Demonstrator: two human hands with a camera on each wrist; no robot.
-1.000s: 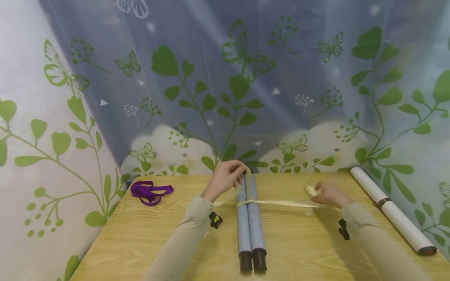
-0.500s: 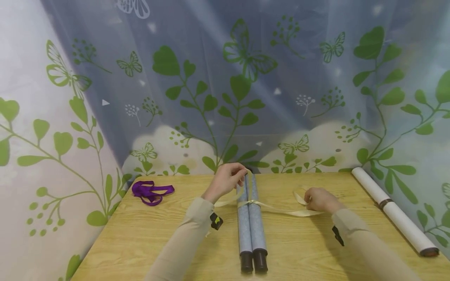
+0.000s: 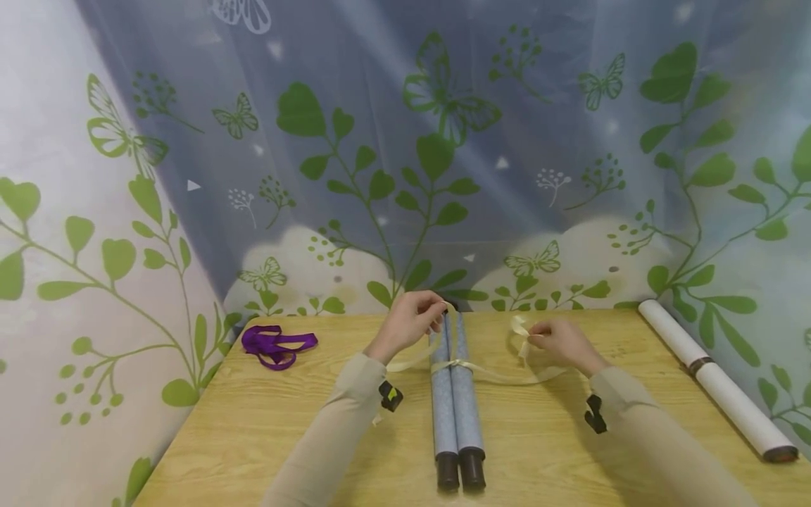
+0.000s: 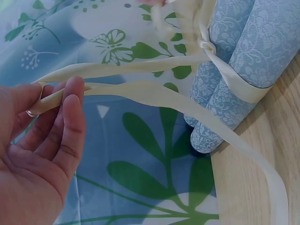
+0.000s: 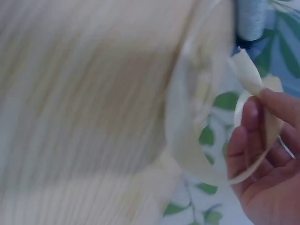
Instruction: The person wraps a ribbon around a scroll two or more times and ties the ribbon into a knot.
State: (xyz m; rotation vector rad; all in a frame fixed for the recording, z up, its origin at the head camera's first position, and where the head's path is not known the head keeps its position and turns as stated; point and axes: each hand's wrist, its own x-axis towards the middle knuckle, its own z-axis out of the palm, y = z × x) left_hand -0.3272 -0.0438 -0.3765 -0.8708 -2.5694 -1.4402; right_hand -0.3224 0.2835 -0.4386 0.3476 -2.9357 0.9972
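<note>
Two light-blue patterned scrolls [image 3: 453, 415] with dark end knobs lie side by side on the table. A cream ribbon [image 3: 507, 375] circles them and is knotted on top, as the left wrist view also shows. Above the scrolls' far end, my left hand [image 3: 412, 324] pinches a loop of that ribbon [image 4: 136, 89] between thumb and fingers. To the right of the scrolls, my right hand [image 3: 564, 343] pinches the other length near its free end; in the right wrist view this ribbon [image 5: 248, 70] curls around the fingers and sags below.
A bundled purple ribbon [image 3: 275, 345] lies at the table's left. At the right edge a white rolled scroll [image 3: 716, 380] with a brown band rests diagonally. Behind the wooden table [image 3: 253, 436] hangs a leaf-and-butterfly printed cloth [image 3: 355, 141].
My right hand has moved left, closer to the scrolls, and its length of ribbon has gone from taut to slack. My left hand stays in place with its loop.
</note>
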